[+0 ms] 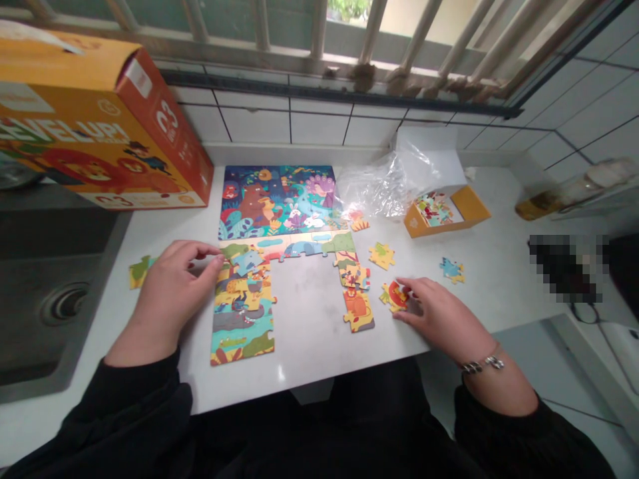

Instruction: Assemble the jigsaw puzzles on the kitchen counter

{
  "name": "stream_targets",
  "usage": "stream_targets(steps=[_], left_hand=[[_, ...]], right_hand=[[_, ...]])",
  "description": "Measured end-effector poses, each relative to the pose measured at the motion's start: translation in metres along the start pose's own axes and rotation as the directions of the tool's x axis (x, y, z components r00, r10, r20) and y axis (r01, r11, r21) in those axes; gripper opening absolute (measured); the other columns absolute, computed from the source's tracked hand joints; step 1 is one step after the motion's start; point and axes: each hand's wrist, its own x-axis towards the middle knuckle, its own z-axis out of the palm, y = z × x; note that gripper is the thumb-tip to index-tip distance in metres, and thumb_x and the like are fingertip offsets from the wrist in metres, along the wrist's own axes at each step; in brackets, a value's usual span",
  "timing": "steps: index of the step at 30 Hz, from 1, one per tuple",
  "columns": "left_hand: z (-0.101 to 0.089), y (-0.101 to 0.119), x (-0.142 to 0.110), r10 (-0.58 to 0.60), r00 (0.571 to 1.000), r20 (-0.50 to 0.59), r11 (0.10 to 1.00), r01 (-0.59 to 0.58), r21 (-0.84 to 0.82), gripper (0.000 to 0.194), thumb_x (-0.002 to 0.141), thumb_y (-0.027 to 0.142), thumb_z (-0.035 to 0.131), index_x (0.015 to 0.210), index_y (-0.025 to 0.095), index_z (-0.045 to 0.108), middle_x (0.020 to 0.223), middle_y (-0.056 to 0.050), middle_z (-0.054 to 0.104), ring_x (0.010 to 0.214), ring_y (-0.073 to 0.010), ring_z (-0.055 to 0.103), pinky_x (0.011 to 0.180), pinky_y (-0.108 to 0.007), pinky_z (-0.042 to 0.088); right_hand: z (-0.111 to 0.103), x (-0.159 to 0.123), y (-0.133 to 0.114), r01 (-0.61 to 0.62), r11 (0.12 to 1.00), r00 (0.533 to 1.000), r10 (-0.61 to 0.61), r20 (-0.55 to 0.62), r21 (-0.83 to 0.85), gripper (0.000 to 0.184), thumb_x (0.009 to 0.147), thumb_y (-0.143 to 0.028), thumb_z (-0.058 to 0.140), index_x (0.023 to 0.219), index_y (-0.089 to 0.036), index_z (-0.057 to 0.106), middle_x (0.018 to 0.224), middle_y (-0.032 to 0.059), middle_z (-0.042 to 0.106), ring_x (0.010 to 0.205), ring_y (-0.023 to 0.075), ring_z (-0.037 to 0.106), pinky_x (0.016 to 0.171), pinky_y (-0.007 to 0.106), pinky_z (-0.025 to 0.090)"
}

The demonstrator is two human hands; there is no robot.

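Kitchen; 1 sink (pixel 34 266) with drain (pixel 70 303); pale countertop (pixel 309 313); white tiled wall (pixel 315 126); window bars (pixel 261 25) above.

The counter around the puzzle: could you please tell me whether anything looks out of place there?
Crumpled clear plastic sprawls untidily between the dark puzzle and the small open box. Also, one loose piece lies apart near the sink, beside the left hand, while other loose pieces lie farther right.

"LEVEL UP!", its opening letter cropped at the edge, runs across the front of an orange box (pixel 74 100); "03" appears below it and on the red side panel (pixel 187 159). Smaller print is illegible.
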Motion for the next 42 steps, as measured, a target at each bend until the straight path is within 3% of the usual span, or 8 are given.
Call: stream_targets(steps=[5,11,19,22,26,34,37,42], left_hand=[[0.000,0.007,0.000,-0.025,0.999,0.023,0.999,0.026,-0.033,0.024,0.101,0.041,0.062,0.102,0.021,0.075,0.105,-0.004,0.070,0.091,-0.0200,0.067,0.082,-0.032,0.052],[-0.001,0.011,0.000,-0.033,0.999,0.041,0.997,0.036,-0.063,0.021,0.102,0.038,0.063,0.103,0.019,0.074,0.105,-0.003,0.070,0.094,-0.0192,0.067,0.082,-0.029,0.051],[0.002,0.043,0.000,0.161,0.987,-0.009,0.965,-0.159,-0.210,0.020,0.108,0.040,0.065,0.101,0.023,0.071,0.101,-0.002,0.074,0.097,-0.0214,0.071,0.093,-0.036,0.055],[0.013,0.067,0.000,0.330,0.940,0.082,0.908,-0.292,-0.301,0.020,0.109,0.042,0.066,0.107,0.023,0.072,0.111,-0.006,0.078,0.109,-0.0244,0.073,0.102,-0.041,0.056],[0.035,0.091,-0.001,0.509,0.834,0.212,0.846,-0.439,-0.301,0.027,0.106,0.043,0.073,0.122,0.021,0.074,0.126,-0.012,0.078,0.125,-0.0314,0.069,0.110,-0.048,0.053],[0.057,0.112,-0.014,0.516,0.759,0.398,0.853,-0.498,-0.156,0.056,0.095,0.061,0.084,0.131,0.020,0.073,0.135,-0.018,0.073,0.128,-0.0405,0.065,0.110,-0.057,0.049],[0.058,0.114,-0.016,0.522,0.744,0.417,0.848,-0.506,-0.158,0.047,0.100,0.051,0.077,0.136,0.020,0.072,0.138,-0.017,0.072,0.130,-0.0397,0.064,0.110,-0.056,0.049],[0.058,0.110,-0.015,0.559,0.726,0.400,0.828,-0.508,-0.237,0.039,0.098,0.027,0.063,0.135,0.023,0.074,0.139,-0.015,0.072,0.129,-0.0365,0.064,0.111,-0.056,0.048]], right_hand=[[-0.005,0.007,-0.007,-0.040,0.996,0.999,0.038,0.029,0.080,0.060,0.089,-0.038,0.085,0.144,-0.022,0.070,0.122,0.0145,0.078,0.108,0.0337,0.077,0.092,0.046,0.064],[-0.026,0.013,-0.034,-0.061,0.970,0.995,0.040,0.094,0.233,0.029,0.108,-0.048,0.061,0.099,-0.027,0.079,0.085,0.0036,0.079,0.075,0.0224,0.071,0.070,0.035,0.053],[-0.015,0.036,-0.094,-0.188,0.751,0.978,0.081,0.195,0.633,0.029,0.104,-0.053,0.066,0.100,-0.025,0.071,0.090,0.0035,0.085,0.072,0.0187,0.074,0.065,0.030,0.053],[0.000,0.047,-0.112,-0.272,0.627,0.954,0.074,0.291,0.730,0.028,0.104,-0.050,0.066,0.118,-0.025,0.067,0.101,0.0054,0.088,0.076,0.0199,0.079,0.064,0.030,0.057],[0.011,0.049,-0.117,-0.246,0.755,0.959,0.098,0.267,0.608,0.033,0.105,-0.046,0.064,0.130,-0.026,0.071,0.091,0.0032,0.087,0.074,0.0214,0.081,0.064,0.031,0.056],[-0.010,0.017,-0.027,-0.276,0.959,0.932,0.284,-0.226,0.068,0.037,0.105,-0.052,0.056,0.106,-0.024,0.080,0.083,0.0072,0.080,0.072,0.0253,0.074,0.068,0.036,0.049],[-0.019,0.001,0.026,-0.369,0.929,0.908,0.351,-0.230,-0.039,0.044,0.103,-0.059,0.058,0.113,-0.021,0.079,0.097,0.0137,0.082,0.085,0.0317,0.077,0.075,0.043,0.056],[-0.021,-0.021,0.074,-0.136,0.989,0.990,0.134,-0.036,-0.054,0.049,0.094,-0.058,0.073,0.125,-0.020,0.074,0.136,0.0206,0.076,0.128,0.0398,0.071,0.117,0.058,0.055]])
